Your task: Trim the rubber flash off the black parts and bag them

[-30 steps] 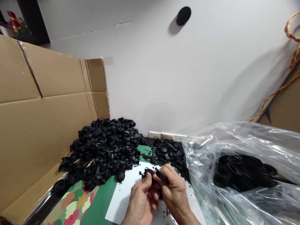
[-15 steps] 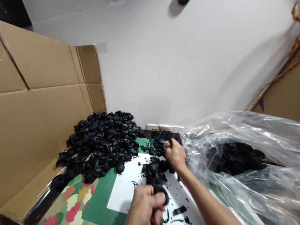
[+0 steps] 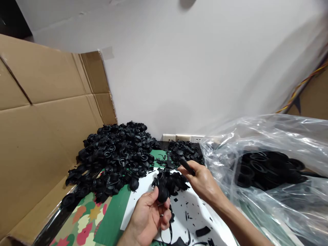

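Note:
My left hand (image 3: pixel 147 217) is closed around a round, ribbed black rubber part (image 3: pixel 163 194), gripped between thumb and fingers. It hovers at the near edge of a small heap of similar black parts (image 3: pixel 176 181) on a white sheet (image 3: pixel 129 215). To the right, my right hand (image 3: pixel 203 179) grips a slim black tool (image 3: pixel 187 166), whose end points up and left. What kind of tool it is I cannot make out. Thin black strips and scraps (image 3: pixel 203 231) lie scattered on the sheet below my hands.
A large pile of black rubber parts (image 3: pixel 115 153) leans toward a cardboard box wall (image 3: pixel 51 136) on the left. Black scraps (image 3: pixel 186 150) are heaped at the back, near wall sockets (image 3: pixel 183 138). A clear plastic bag (image 3: pixel 220 152) with black rings (image 3: pixel 271 169) stands right.
My left hand has moved left and up and turned, showing the ribbed side of a black part. The right hand has shifted slightly right and down, its tool now tilted to the left.

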`<action>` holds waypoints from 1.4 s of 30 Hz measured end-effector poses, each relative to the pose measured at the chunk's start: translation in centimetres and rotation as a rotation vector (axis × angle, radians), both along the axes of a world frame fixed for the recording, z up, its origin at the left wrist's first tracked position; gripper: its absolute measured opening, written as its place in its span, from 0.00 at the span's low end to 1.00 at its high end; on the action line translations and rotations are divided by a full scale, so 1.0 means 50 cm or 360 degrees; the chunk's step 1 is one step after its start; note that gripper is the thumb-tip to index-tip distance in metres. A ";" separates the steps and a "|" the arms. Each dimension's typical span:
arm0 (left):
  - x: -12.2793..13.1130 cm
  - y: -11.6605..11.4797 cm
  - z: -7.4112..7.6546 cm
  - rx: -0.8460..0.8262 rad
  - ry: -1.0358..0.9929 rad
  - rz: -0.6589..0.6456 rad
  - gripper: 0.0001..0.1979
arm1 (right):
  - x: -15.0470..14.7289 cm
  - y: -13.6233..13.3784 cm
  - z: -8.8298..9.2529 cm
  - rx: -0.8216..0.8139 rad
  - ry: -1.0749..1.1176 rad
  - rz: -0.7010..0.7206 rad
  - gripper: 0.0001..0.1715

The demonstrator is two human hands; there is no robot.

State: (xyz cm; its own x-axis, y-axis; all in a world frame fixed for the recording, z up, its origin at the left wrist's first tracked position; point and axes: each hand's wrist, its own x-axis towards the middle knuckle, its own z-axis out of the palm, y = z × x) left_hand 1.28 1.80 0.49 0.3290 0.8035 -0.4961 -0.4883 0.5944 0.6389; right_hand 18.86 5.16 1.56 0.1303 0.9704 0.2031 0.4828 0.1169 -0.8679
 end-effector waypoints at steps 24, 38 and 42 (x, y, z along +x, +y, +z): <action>0.008 -0.003 0.010 0.1134 0.1263 0.0124 0.05 | -0.037 -0.067 -0.021 -0.0391 0.0681 0.0354 0.15; 0.044 -0.008 -0.045 0.1264 0.1662 0.0373 0.09 | -0.101 -0.069 -0.040 -0.0153 0.0665 -0.0107 0.10; 0.043 -0.014 -0.031 0.1438 0.1772 0.0400 0.11 | -0.099 -0.060 -0.040 -0.0184 0.0642 0.0006 0.06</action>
